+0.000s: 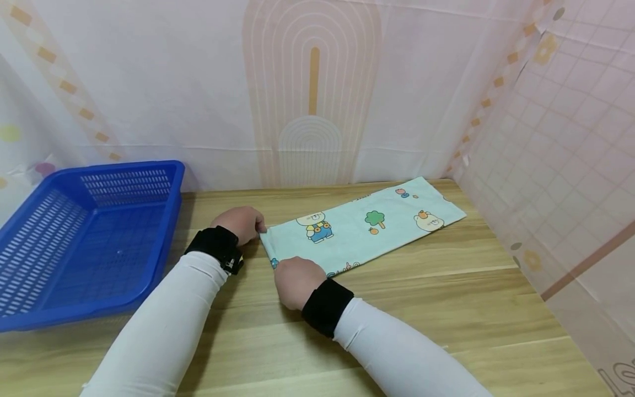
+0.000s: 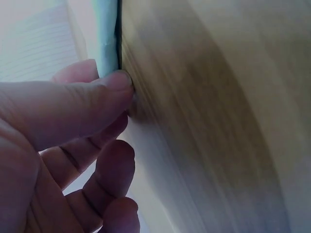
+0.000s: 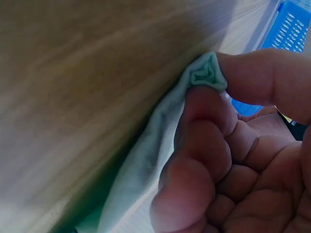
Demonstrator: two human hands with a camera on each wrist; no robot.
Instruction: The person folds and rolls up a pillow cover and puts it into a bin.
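A pale mint-green cloth, printed with bears, a tree and fruit, lies in a long flat strip slanting up to the right on the table. My left hand pinches the far corner of its left end between thumb and finger. At the near corner of that same end, my right hand grips the edge. In the right wrist view, the cloth end shows tightly rolled layers between thumb and index finger. The left wrist view shows the thick cloth edge running up from the left thumb tip.
A blue plastic basket with slotted sides stands on the left, close to my left forearm. The wood-grain table meets a patterned curtain at the back and another patterned sheet on the right.
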